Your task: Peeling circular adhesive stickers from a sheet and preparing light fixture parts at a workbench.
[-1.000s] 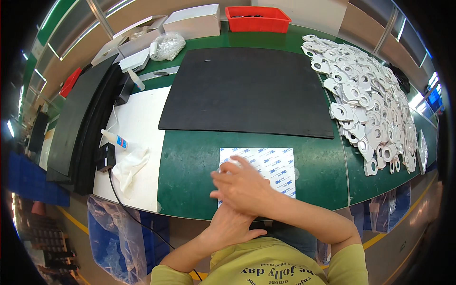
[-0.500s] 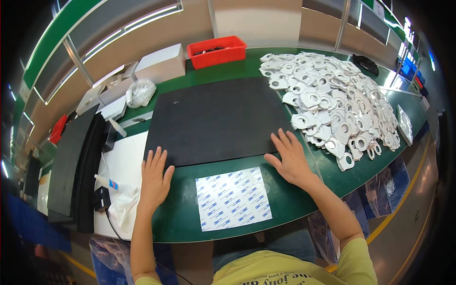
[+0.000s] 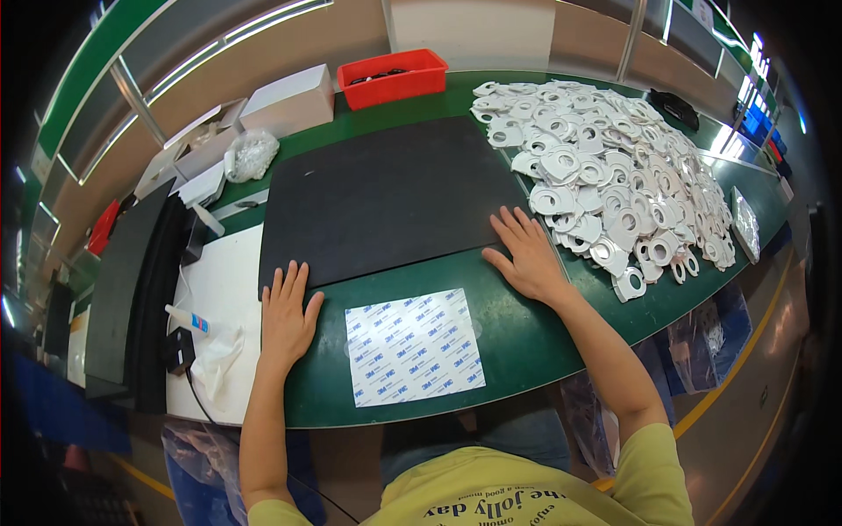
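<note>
A large black sheet (image 3: 386,197) lies flat on the green table. My left hand (image 3: 288,317) rests palm down with fingers stretched out at its near left corner. At the near right corner, my right hand (image 3: 531,263) lies with spread fingertips on or against the edge. Neither hand grips anything. Closer to me, between my forearms, is a white rectangular sheet (image 3: 415,348) printed all over in blue; a strip of green table separates it from the black sheet. Just right of my right hand begins a big heap of white ring-shaped flat pieces (image 3: 614,175).
Far back stand a red bin (image 3: 395,83) with dark items and a white box (image 3: 287,96). On the left, a stack of black sheets (image 3: 132,298) stands beside a white board (image 3: 230,280), a small glue bottle (image 3: 187,319), a crumpled white cloth (image 3: 217,361) and a clear plastic bundle (image 3: 253,154).
The black sheet has slid slightly away from me, more at its right side, widening the gap to the printed sheet. My right hand moved forward with it. The whole view has shifted a little.
</note>
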Demonstrator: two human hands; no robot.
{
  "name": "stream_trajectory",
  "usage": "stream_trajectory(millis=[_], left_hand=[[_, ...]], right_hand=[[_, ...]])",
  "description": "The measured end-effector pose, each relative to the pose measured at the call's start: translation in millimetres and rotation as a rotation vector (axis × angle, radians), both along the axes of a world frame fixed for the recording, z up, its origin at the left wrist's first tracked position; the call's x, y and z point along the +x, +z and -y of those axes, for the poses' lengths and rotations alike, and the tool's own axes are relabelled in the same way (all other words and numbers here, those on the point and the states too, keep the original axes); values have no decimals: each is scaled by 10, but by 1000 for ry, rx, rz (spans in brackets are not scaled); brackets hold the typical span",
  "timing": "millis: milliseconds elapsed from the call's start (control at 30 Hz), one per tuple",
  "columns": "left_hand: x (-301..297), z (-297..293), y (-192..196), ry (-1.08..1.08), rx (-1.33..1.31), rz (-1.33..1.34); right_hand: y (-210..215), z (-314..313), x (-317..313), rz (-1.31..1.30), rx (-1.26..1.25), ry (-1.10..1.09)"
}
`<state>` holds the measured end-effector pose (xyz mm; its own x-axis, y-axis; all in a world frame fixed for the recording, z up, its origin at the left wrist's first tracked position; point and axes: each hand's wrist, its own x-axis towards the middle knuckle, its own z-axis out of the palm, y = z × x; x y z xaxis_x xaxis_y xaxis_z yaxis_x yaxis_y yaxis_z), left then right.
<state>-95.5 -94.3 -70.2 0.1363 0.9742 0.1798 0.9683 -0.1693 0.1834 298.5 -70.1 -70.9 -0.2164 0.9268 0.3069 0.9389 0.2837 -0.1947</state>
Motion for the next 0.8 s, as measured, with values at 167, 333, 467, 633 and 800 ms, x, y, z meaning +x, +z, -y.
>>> stream_trajectory(millis=[167, 333, 467, 633, 800], left_hand=[[-14, 125, -48, -1, 42, 59], [173, 698, 120, -44, 367, 153], [456, 1262, 323, -271, 307, 284], [311, 1085, 259, -392, -112, 397], [376, 881, 539, -392, -404, 432]], right_hand=[[-1, 123, 9, -28, 41, 11], [99, 358, 75, -266, 410, 159], [80, 675, 79, -543, 72, 358], [208, 924, -276, -488, -99, 529], [505, 928, -373, -257, -489, 436]])
